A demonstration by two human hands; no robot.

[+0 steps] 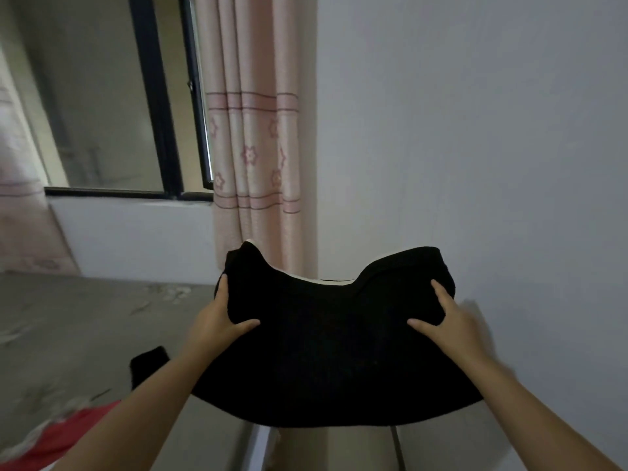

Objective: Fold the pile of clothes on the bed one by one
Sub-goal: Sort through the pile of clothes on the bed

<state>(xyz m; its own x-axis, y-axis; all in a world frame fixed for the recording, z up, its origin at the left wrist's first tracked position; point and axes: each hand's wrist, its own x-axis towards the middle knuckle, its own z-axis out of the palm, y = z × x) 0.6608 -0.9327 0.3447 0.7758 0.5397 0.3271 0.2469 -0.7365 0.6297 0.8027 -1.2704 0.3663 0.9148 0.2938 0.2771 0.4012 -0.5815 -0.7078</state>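
The left hand (pixel 221 317) grips the left end of a folded black garment (pixel 333 348), its thumb lying across the top of the cloth and pointing toward the middle, the fingers wrapped round the edge and mostly hidden under the fabric. The right hand (pixel 441 317) grips the right end in the same way, with thumb and forefinger spread on top and the other fingers tucked beneath. Both forearms reach in from the lower corners of the view.

The garment is carried in the air between the two hands, clear of the bed (pixel 85 328). Its long axis runs left to right, from one hand to the other, roughly level. It is plain black, thick and soft-looking; a faint ribbed knit may be there, but the cloth is too dark to tell. The far edge dips in a curve at the middle and rises to a hump over each hand, and a thin pale strip shows along that dip. The near edge sags in a shallow bow.

Below and to the left lies the bed, covered in grey fabric with a faint pale pattern. On it, near its right edge, sits another black piece of clothing (pixel 149 363), partly hidden by the left forearm. A red garment (pixel 71 436) lies at the near left corner of the view.

Behind stand a pink flowered curtain (pixel 251 147), a dark-framed window (pixel 112 107) and a white wall (pixel 475 130).
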